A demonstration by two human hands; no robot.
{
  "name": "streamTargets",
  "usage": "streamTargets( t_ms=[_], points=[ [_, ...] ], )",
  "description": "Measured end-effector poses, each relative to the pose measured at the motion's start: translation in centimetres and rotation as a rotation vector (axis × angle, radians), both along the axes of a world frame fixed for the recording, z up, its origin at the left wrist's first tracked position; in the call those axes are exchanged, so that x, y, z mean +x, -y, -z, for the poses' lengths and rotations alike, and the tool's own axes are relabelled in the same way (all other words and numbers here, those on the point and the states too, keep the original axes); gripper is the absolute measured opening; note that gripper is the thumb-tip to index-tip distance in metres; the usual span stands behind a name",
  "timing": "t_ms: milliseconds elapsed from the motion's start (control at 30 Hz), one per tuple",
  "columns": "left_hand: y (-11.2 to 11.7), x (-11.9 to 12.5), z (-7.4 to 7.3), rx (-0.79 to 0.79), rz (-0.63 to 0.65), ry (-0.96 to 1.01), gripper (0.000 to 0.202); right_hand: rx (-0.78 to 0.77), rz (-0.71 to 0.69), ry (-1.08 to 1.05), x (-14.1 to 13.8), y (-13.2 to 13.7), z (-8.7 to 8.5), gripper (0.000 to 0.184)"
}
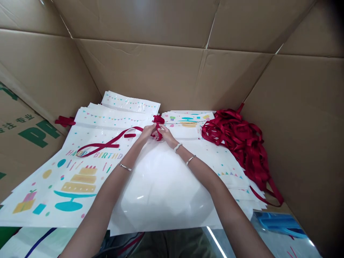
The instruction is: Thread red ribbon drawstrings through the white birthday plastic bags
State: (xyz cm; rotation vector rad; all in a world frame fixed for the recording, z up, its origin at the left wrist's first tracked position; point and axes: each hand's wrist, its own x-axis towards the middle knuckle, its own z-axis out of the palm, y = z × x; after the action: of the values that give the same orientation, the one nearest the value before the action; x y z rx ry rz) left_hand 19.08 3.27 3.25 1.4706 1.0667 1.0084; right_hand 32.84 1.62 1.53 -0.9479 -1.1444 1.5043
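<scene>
My left hand point(146, 133) and my right hand point(165, 134) meet close together above a stack of white plastic gift bags point(88, 172) printed with a birthday cake and "HAPPY BIRTHDAY". Between my fingers both hands pinch a dark red satin ribbon point(158, 129), bunched near the top edge of a glossy bag. Its long end loops left across the print. To the right lies a tangled heap of loose red ribbons point(233, 139), out of reach of my fingers. A second stack of printed bags point(188, 120) lies behind my right hand.
Tall brown cardboard walls point(172, 75) surround the bags at the back and sides. A carton flap with green print point(29, 134) lies at the left, with a scrap of red ribbon point(64, 121) at its edge. A blue plastic object point(279, 223) lies at the lower right.
</scene>
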Motion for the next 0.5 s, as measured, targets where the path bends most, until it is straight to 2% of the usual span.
streamTargets(
  t_ms=[133, 267, 400, 500],
  points=[
    [-0.9, 0.1, 1.9, -0.122, -0.042, 0.317, 0.046, -0.018, -0.111, 0.043, 0.2, 0.1, 0.4, 0.024],
    [-1.4, 0.0, 2.5, -0.166, -0.161, 0.537, 0.036, -0.008, -0.226, 0.131, 0.1, 0.6, 0.8, 0.021],
    [-1.4, -0.8, 2.1, -0.104, -0.222, 0.619, 0.038, -0.04, -0.171, 0.2, 0.3, 0.5, 1.0, 0.009],
    [-1.1, -1.5, 1.8, -0.055, -0.197, 0.558, 0.049, 0.018, -0.025, 0.318, 1.2, -0.3, 1.1, 0.014]
  ],
)
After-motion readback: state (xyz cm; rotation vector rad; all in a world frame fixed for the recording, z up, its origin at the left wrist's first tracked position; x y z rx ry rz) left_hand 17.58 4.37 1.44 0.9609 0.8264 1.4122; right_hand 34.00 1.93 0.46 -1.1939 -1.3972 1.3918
